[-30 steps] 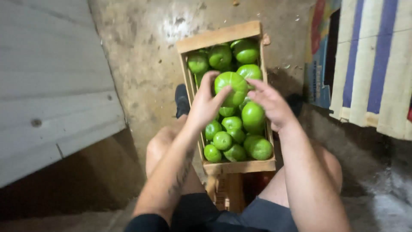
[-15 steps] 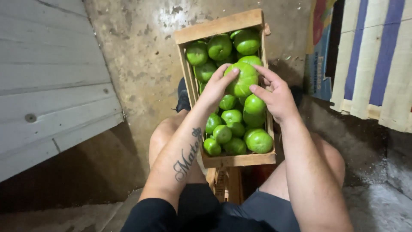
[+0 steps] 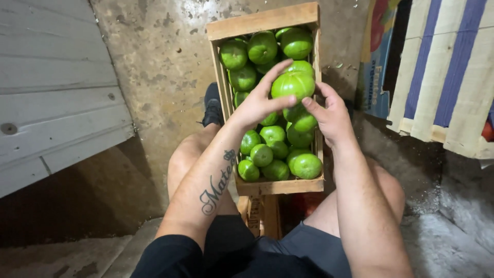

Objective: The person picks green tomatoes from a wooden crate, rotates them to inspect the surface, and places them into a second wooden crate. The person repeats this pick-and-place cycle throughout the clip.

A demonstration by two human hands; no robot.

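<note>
A person sits with a wooden crate (image 3: 278, 186) between the knees. The crate is full of green tomatoes (image 3: 272, 135). It seems to rest on another wooden box under it, over a rough concrete floor (image 3: 154, 67).

Both hands are on one big green tomato (image 3: 293, 85), just above the pile near the far end of the crate. The left hand (image 3: 257, 105) is curled around its left side, with the fingers on top and the thumb under it. The right hand (image 3: 332, 116) presses on its right side with the thumb and fingertips. So the two hands grip the big tomato together, and neither hand is flat open.

What could go wrong? The big tomato is smooth and round, so I think it could slip out if the fingers let go a bit. Then it would drop on the other tomatoes and bump them, or roll over the side onto the floor. Squeezing too hard could bruise it. The crate looks narrow on its stand, so a push from a knee could tip it.

A striped crate (image 3: 447, 77) stands to the right, and grey boards (image 3: 56, 98) are on the left.
</note>
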